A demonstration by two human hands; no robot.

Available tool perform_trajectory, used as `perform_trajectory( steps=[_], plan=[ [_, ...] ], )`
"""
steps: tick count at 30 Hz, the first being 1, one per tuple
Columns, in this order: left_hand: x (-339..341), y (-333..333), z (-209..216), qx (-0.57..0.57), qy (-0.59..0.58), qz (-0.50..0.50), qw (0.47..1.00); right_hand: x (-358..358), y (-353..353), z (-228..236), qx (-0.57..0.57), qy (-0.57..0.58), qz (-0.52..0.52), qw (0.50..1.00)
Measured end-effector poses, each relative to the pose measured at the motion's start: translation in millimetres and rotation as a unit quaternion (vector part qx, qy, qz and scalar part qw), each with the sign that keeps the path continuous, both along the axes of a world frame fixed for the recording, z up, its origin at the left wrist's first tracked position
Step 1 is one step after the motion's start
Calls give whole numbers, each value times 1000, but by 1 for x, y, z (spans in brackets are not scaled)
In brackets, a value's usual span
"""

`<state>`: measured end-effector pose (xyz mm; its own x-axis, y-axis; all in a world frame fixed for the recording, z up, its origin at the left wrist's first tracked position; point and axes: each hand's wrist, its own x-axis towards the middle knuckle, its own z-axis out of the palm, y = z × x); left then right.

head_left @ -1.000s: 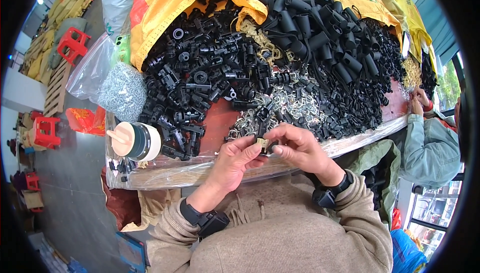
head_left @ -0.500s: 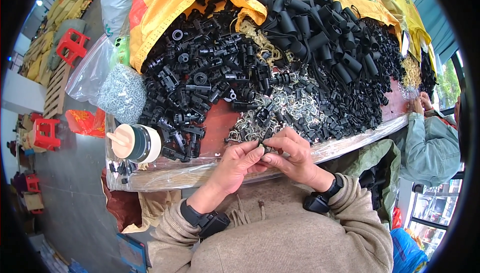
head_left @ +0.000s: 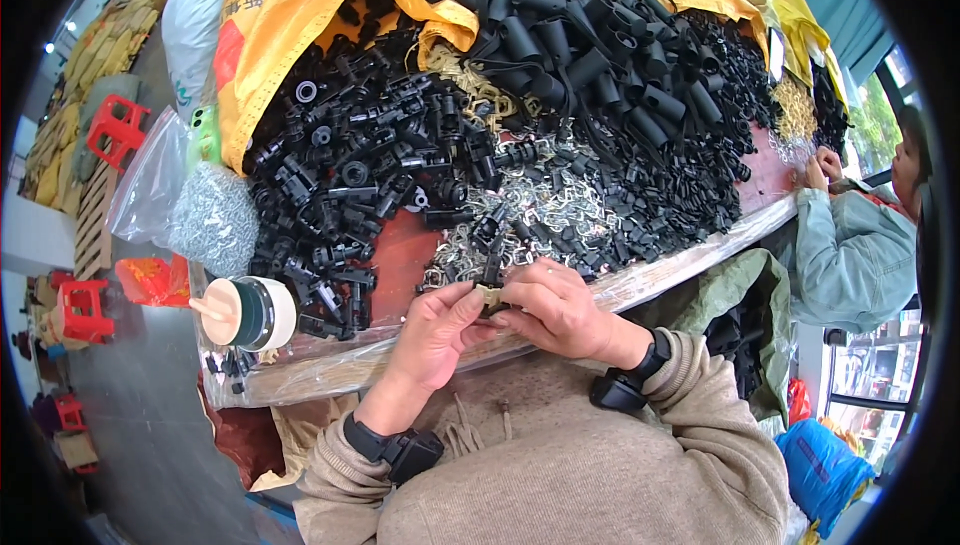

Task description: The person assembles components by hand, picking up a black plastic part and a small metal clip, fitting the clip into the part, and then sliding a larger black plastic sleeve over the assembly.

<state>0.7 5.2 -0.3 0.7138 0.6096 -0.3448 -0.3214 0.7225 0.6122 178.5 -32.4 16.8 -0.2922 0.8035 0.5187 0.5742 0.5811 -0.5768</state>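
Observation:
My left hand [head_left: 432, 337] and my right hand [head_left: 560, 311] meet at the table's near edge, both with fingers pinched together. Between their fingertips is a small brass-coloured metal clip [head_left: 488, 295], its lower part covered by the fingers. A narrow black piece [head_left: 492, 270] shows just above the clip; whether the two are joined I cannot tell. Right beyond my fingers lies a heap of silvery wire buckles [head_left: 555, 190] mixed with small black plastic pieces. Black plastic fittings [head_left: 350, 173] are piled to the left of it, and black tubes with straps [head_left: 600, 55] farther back.
A lidded cup [head_left: 262, 313] stands at the table's left corner, beside a bag of small silvery parts [head_left: 213, 222]. Yellow woven sacks [head_left: 290, 20] line the back. A co-worker's sleeve [head_left: 845, 260] is at the right. Red stools [head_left: 85, 311] stand on the floor at left.
The view has shifted, so the table sits farther left. A brass-coloured clip now shows between my fingertips, where only a small dark piece showed before. Both hands stay close together.

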Motion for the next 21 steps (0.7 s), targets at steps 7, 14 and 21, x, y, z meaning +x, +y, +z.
perform_trajectory(
  steps=[7, 14, 21],
  plan=[
    [-1, -7, 3, 54, -48, 130, 989, -7, -4, 5, -228, 185, -44, 955],
    [-15, -16, 10, 162, -21, 117, 980, -19, -10, -4, -356, 284, 1, 890],
    [-77, -34, 14, 246, 98, 180, 947, -35, 2, 10, -311, 181, 70, 930]
  ],
)
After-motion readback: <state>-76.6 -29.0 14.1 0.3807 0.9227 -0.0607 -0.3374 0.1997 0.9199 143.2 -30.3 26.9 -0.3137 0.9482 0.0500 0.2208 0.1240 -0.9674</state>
